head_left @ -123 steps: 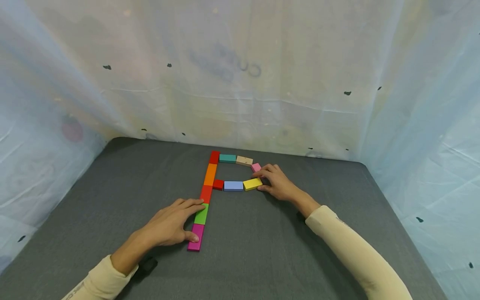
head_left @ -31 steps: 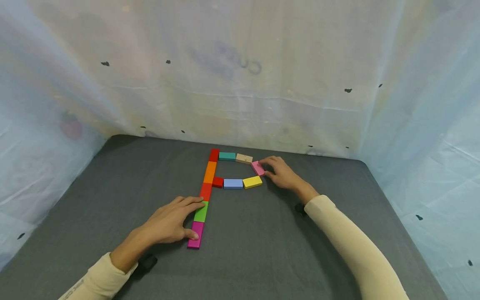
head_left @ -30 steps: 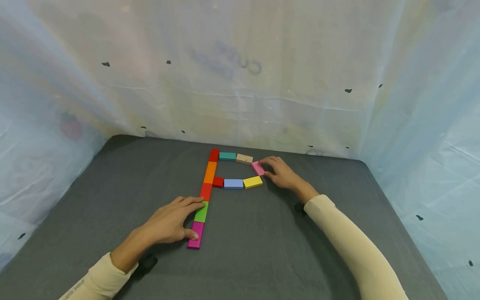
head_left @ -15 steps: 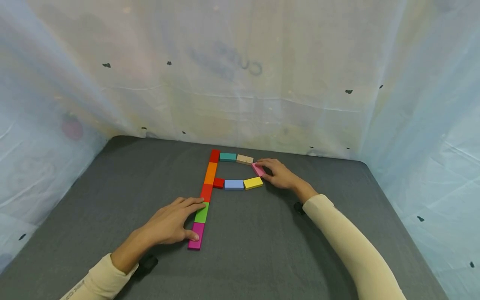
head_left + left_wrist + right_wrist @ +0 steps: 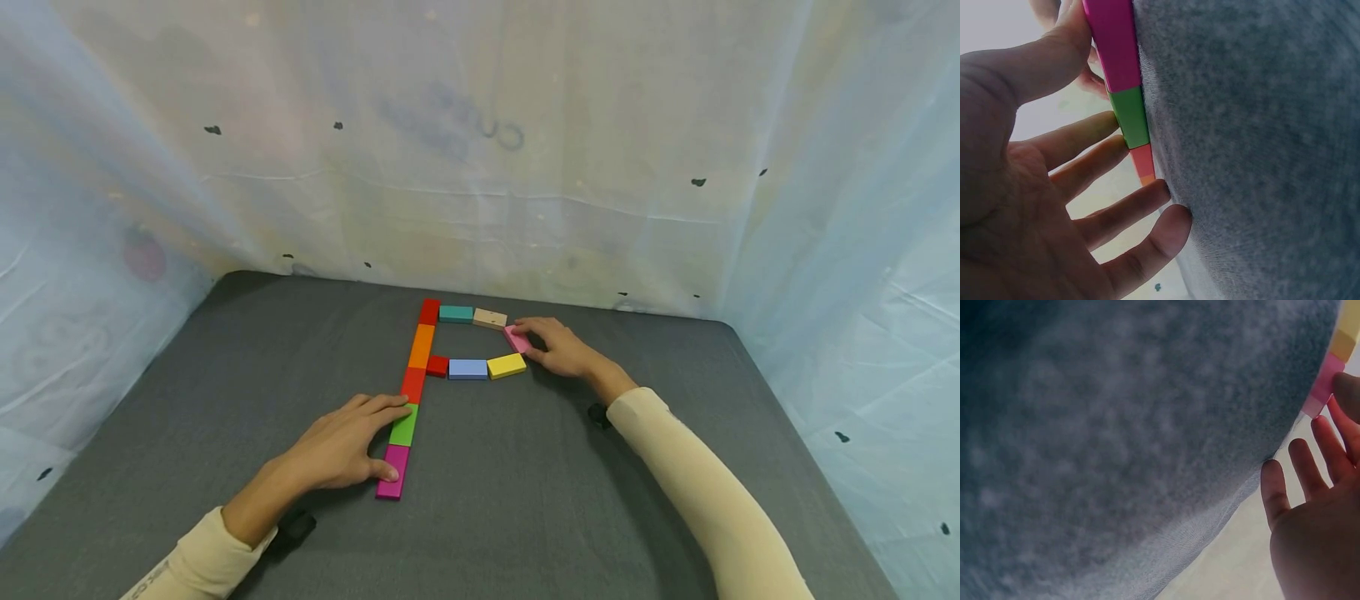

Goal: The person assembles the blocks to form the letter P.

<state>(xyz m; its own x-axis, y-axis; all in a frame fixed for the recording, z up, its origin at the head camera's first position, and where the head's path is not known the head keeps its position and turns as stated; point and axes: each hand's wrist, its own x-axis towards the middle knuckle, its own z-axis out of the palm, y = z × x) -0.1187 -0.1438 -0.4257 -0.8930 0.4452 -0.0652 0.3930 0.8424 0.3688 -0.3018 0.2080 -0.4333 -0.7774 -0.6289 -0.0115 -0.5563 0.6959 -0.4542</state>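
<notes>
— What do we have nearest us?
— Our left hand point(image 5: 341, 446) lies flat with fingers straight, thumb against the magenta block point(image 5: 392, 472) and fingertips on the green block point(image 5: 403, 427), at the near end of the column on the grey counter point(image 5: 225, 375).
— And farther back?
— Our right hand point(image 5: 558, 348), fingers relaxed and extended, touches the pink block point(image 5: 517, 338), which sits tilted between the yellow block point(image 5: 506, 366) and the tan block point(image 5: 490, 318).

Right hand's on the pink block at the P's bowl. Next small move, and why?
Probably nudge the pink block with the right hand until its ends meet the beige block and yellow block: it lies slanted, with small gaps at the corners. The left hand steadies the stem.
</notes>
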